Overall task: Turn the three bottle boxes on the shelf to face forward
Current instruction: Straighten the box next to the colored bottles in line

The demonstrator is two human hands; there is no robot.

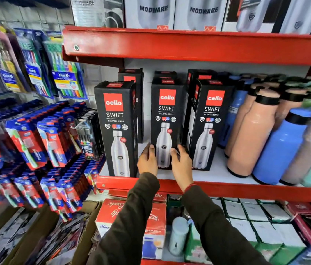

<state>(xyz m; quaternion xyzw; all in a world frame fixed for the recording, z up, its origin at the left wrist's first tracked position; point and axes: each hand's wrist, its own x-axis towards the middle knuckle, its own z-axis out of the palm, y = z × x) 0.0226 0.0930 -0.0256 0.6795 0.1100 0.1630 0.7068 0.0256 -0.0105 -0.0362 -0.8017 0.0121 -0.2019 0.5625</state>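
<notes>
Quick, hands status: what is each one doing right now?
Left hand: closed on the lower left edge of the middle box.
Right hand: fingers curled on the same box's lower right edge.

Shelf (213, 174) carries three bottle boxes (167, 119), loose bottles (254, 134).

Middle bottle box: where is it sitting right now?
In the head view the middle bottle box stands upright on the red shelf, centre frame, between the left box and right box, with the left hand and right hand at its base.
</notes>
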